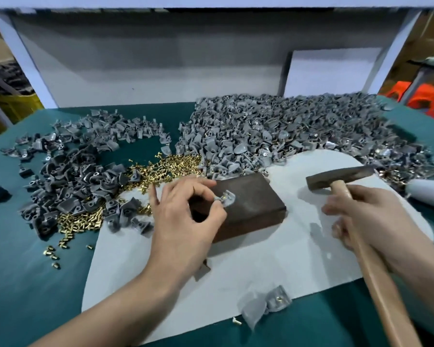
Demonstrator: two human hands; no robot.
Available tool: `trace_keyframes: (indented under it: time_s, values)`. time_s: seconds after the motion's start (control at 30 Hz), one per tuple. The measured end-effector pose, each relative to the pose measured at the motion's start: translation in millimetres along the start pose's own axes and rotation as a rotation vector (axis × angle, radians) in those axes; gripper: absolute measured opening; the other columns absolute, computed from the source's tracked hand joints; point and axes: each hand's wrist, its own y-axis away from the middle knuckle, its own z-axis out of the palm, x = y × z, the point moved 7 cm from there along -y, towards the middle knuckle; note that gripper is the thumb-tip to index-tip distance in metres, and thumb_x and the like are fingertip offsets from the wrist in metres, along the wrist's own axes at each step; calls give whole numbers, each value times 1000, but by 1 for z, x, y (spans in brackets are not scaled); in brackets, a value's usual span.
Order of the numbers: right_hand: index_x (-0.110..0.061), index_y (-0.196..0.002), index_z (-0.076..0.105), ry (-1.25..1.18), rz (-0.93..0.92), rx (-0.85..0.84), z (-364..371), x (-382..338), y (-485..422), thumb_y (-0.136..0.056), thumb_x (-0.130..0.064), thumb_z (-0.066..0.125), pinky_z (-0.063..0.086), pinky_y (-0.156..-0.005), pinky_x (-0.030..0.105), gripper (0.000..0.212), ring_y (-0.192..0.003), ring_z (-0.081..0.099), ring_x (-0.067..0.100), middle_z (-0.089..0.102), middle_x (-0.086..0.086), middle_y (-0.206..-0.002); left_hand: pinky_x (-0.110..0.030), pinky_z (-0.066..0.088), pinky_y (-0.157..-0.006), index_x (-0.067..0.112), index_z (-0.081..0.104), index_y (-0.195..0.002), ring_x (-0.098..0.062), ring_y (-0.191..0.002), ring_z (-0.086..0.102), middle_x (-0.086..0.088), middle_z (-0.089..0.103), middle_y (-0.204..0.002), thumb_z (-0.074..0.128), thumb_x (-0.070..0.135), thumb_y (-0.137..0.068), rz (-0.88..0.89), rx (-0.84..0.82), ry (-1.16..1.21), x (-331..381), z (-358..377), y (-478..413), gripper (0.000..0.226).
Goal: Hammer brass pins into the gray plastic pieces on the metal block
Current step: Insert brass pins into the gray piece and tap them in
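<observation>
Left hand pinches gray piece with pin on block; right hand grips hammer.

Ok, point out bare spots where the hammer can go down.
Bare white sheet between metal block and hammer; teal cloth at front left, nearer than the brass pins. Crowded: gray plastic pieces heaped behind the block and at left.

The green-covered table bears a white sheet, gray plastic pieces and brass pins.
</observation>
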Motion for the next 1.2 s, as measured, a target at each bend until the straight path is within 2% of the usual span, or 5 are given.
trace_keyframes:
  time_s: [0.3, 0.47, 0.6, 0.8, 1.2]
  values:
    - [-7, -125, 60, 568, -180, 226, -11, -10, -1, -91, -33, 57, 23, -110, 39, 42, -137, 26, 32, 37, 20, -145, -52, 49, -96, 23, 59, -108, -27, -93, 67, 6, 71, -103, 48, 47, -96, 122, -136, -152, 84, 50, -147, 28]
    - [-12, -129, 57, 626, -181, 256, -16, -6, -2, -93, -44, 48, 13, -112, 49, 50, -143, 3, 28, 17, 13, -156, -34, 52, -66, 12, 42, -137, -19, -75, 61, -11, 61, -113, 40, 30, -102, -69, -275, -751, -23, 17, -218, 40]
    - [-12, -128, 57, 655, -212, 274, -11, -4, -5, -93, -46, 44, 12, -112, 51, 50, -144, 3, 27, 17, 12, -157, -52, 45, -101, 23, 28, -150, -38, -121, 53, -21, 44, -142, 34, 26, -104, -352, -386, -959, -128, -41, -204, 46]
    - [-14, -131, 55, 675, -238, 277, -8, -1, -10, -92, -47, 47, 11, -112, 50, 51, -143, 4, 25, 18, 10, -157, -32, 48, -70, 6, 68, -100, -26, -78, 59, -18, 68, -102, 46, -3, -94, -118, -145, -972, -117, -64, -214, 25]
    - [-20, -104, 57, 205, -612, 355, -22, -51, 26, -83, -16, 68, 42, -91, 27, 24, -108, 55, 17, 61, -4, -107, -17, 56, -61, 5, 66, -110, -16, -76, 73, -14, 74, -98, 67, 1, -69, -394, -578, 495, 44, -4, -89, 41]
